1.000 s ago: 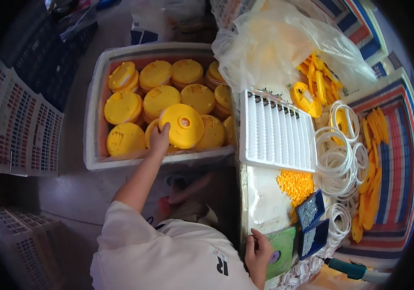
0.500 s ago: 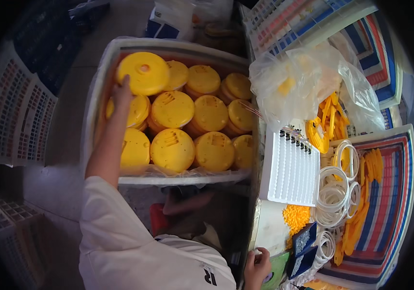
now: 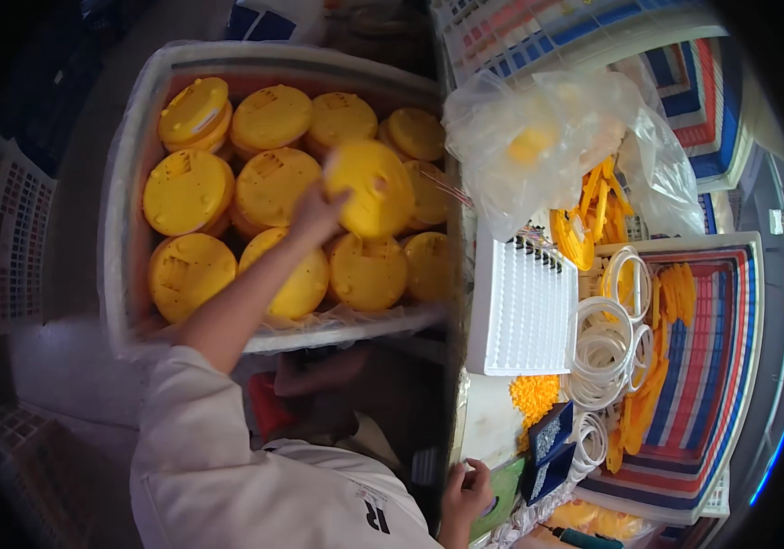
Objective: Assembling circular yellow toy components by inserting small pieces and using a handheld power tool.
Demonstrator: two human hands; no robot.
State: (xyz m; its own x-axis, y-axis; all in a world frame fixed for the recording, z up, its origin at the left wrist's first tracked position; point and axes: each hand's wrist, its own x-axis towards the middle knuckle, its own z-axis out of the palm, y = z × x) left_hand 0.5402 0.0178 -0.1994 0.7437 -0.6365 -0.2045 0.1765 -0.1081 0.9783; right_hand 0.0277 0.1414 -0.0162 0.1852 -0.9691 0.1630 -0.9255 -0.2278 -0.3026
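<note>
My left hand point(image 3: 317, 220) grips the edge of a round yellow plastic housing point(image 3: 372, 194), slightly blurred, with a small hole near its middle. It is held above the white foam box point(image 3: 118, 197), whose stacks of similar yellow housings point(image 3: 189, 192) stand in rows beneath. At the bench's front edge, my right hand point(image 3: 466, 494) is closed with its fingers curled, beside a green mat point(image 3: 499, 499). Something small and pale may be between its fingertips; I cannot make it out.
On the bench are a white ribbed tray point(image 3: 527, 311), white rings point(image 3: 604, 352), small orange pieces point(image 3: 534, 398), a blue box of small metal parts point(image 3: 547, 453) and a clear plastic bag point(image 3: 547, 146). A striped-lined bin point(image 3: 694, 384) holds yellow strips. A screwdriver point(image 3: 584, 538) lies near the lower edge.
My left hand has carried the yellow housing from the box's far left corner rightward and nearer, toward the bench. My right hand stays by the green mat. The view has shifted slightly.
</note>
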